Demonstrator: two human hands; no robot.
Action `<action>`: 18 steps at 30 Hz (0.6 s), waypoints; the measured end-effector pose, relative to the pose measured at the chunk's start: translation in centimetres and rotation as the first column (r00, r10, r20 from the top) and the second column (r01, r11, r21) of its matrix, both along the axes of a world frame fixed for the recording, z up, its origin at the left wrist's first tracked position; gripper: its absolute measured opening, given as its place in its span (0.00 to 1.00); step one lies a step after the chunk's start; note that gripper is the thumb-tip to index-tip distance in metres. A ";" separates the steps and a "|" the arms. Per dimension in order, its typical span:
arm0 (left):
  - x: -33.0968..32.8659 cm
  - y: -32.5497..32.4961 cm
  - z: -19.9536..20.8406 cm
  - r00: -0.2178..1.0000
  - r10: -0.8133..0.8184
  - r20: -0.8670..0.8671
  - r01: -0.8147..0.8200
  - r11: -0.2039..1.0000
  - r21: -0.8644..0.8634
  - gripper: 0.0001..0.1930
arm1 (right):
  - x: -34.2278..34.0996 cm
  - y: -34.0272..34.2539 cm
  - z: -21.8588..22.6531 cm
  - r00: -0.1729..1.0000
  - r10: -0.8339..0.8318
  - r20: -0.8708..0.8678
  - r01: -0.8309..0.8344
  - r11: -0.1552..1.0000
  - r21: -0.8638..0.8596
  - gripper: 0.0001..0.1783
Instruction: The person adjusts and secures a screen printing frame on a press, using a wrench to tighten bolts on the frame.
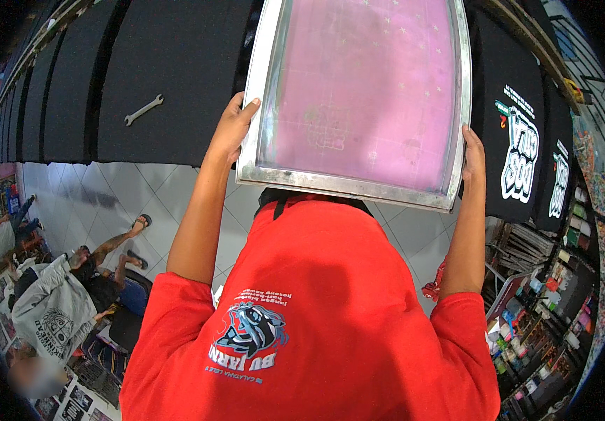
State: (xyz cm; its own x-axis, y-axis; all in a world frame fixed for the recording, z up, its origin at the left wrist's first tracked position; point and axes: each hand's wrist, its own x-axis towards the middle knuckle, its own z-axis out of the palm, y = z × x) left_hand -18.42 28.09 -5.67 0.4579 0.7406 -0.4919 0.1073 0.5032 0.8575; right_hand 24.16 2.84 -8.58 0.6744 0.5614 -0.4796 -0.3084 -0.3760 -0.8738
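A silver-edged screen printing frame [348, 184] with pink mesh [379, 91] is between my two hands, in front of my red shirt. Faint star shapes and a lettering pattern show in the mesh. My left hand [235, 128] grips the frame's left side, thumb on top of the rim. On the opposite side, my right hand [473, 153] holds the right edge, its fingers partly hidden behind the metal. Left of the frame, a metal open-ended spanner [144, 110] lies on a black fabric-covered board [176, 63].
Several black panels [71, 84] stretch in a row to the left. On the right hang black shirts [520, 151] with white prints. Shelves crowded with pots and bottles [548, 309] stand at lower right. A person in a grey top [53, 309] sits at lower left, legs over the tiled floor [130, 186].
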 end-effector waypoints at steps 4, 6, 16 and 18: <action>-0.1 0.2 -0.7 1.000 -0.002 -0.004 0.002 1.000 0.016 0.22 | 0.2 0.0 -0.2 1.000 0.022 0.013 -0.022 1.000 0.000 0.21; -0.2 0.2 -0.6 1.000 0.000 0.013 0.000 1.000 0.016 0.22 | 0.2 0.1 -0.1 1.000 0.015 0.018 -0.015 1.000 -0.006 0.22; -0.3 0.3 -0.9 1.000 -0.006 -0.014 0.006 1.000 0.002 0.22 | -0.3 0.3 0.4 0.999 0.005 0.034 -0.004 1.000 -0.027 0.24; -0.2 0.3 -0.9 1.000 -0.005 -0.019 0.005 1.000 0.004 0.22 | -0.2 0.1 0.3 1.000 0.007 0.015 -0.007 1.000 -0.021 0.25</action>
